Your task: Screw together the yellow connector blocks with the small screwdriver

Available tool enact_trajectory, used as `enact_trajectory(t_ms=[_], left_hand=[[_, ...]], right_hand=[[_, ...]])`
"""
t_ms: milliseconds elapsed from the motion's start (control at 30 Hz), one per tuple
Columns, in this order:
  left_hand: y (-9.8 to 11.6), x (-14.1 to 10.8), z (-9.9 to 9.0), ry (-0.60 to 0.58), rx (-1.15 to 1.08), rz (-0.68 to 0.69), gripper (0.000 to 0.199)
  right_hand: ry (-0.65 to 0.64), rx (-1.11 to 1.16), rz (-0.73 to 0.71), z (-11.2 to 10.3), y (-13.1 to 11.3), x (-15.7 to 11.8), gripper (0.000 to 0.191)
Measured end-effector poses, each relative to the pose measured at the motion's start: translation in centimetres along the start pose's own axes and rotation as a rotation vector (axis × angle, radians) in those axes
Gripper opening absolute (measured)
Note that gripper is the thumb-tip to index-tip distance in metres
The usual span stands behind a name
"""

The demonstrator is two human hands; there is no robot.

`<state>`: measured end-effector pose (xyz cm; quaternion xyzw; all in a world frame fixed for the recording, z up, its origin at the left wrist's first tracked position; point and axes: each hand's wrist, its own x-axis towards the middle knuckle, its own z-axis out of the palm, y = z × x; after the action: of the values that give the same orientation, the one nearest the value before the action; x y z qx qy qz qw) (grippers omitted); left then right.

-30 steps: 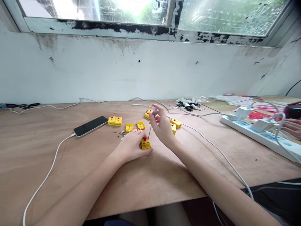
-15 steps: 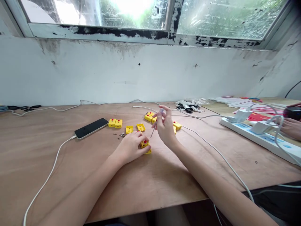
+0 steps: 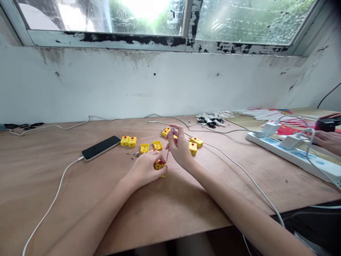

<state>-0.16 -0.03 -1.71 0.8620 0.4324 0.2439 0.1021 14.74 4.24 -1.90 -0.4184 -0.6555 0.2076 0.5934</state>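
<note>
So the left hand (image 3: 146,169) was to the right of the phone (image 3: 101,147) and a bit nearer the person, fingers curled over and thumb closed in, gripping a yellow block (image 3: 160,165) down at the desk. Looked like a bracing grip to me, so the thing wouldn't twist. The right hand (image 3: 181,147), further right of the phone, was half closed with its fingers bunched around the top of a thin screwdriver (image 3: 167,155), shaft angled down at the block. Couldn't tell if the tip was actually touching. My guess is the high fingertip hold was for easy spinning.

Between phone and block lay some tiny metal bits (image 3: 137,154), plus two open yellow shells (image 3: 144,148) sitting hollow side up, probably kept there for a short reach. A pair of yellow blocks (image 3: 128,141) sat just off the phone's right end, lined up neatly. Way right of the phone was a power strip (image 3: 319,161), with someone else's hand (image 3: 329,142) beyond it.
</note>
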Motion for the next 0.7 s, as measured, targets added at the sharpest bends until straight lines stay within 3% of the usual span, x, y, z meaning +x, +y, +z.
enact_trajectory(t_ms=[200, 467, 700], left_hand=[[1.2, -0.1, 0.0, 0.047, 0.139, -0.125, 0.005], [1.3, -0.1, 0.1, 0.022, 0.089, -0.242, 0.004], [1.8, -0.1, -0.6, -0.017, 0.24, -0.229, 0.009]], right_hand=[[-0.016, -0.028, -0.025, 0.0, -0.1, -0.1, 0.029], [-0.032, -0.059, -0.037, 0.0, 0.0, -0.1, 0.029], [-0.036, -0.042, -0.055, 0.1, 0.1, 0.0, 0.03]])
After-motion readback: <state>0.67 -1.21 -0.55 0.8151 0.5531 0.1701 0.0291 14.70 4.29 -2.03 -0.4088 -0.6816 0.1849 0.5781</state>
